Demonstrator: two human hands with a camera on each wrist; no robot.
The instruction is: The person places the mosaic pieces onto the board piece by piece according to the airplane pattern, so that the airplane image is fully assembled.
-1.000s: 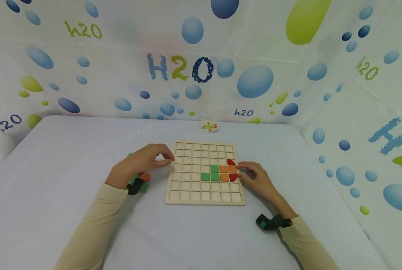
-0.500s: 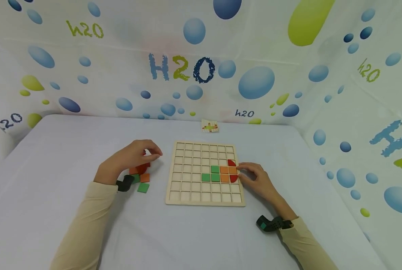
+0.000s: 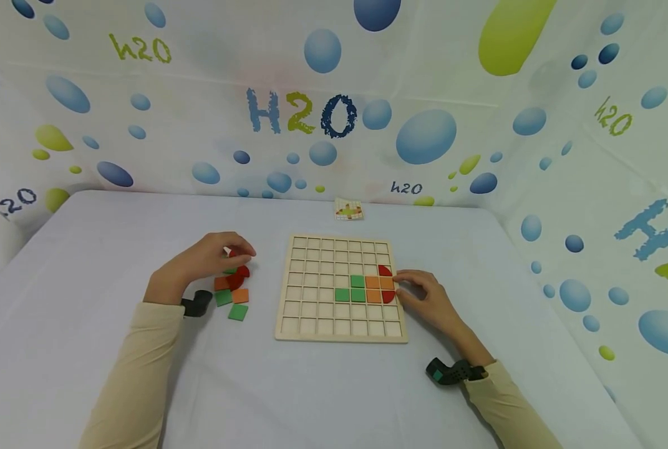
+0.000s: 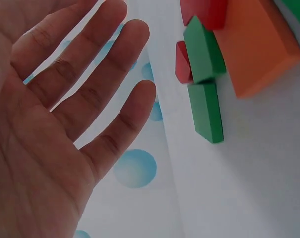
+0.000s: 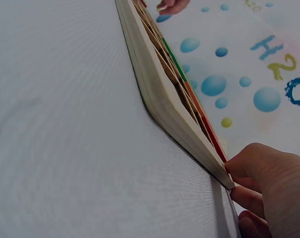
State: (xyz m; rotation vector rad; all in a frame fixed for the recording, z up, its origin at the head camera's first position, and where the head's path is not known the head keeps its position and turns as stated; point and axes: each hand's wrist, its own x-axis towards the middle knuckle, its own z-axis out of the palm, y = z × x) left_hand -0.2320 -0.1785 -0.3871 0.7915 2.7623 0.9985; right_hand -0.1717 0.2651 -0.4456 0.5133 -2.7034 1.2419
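Observation:
A wooden grid board [image 3: 319,310] lies mid-table, with green squares [image 3: 357,294], orange squares [image 3: 373,289] and red rounded pieces [image 3: 387,297] set in its cells on the right. My right hand [image 3: 426,296] holds the board's right edge; in the right wrist view its fingertips [image 5: 232,171] are at the rim beside a red piece. My left hand [image 3: 212,255] hovers over a loose heap of red, green and orange pieces [image 3: 240,295] left of the board. In the left wrist view the left fingers [image 4: 130,106] are spread, nearly straight, beside the pieces; the thumb is hidden there.
A small pattern card [image 3: 348,209] lies behind the board near the table's back edge. White cloth covers the table. A printed curtain [image 3: 199,93] with bubbles and lettering hangs behind and to the right. Both wrists wear a black camera band [image 3: 454,371].
My left hand has moved from the board's left edge leftward to the loose heap, showing more of the pieces under it. The right hand has stayed at the board's right edge.

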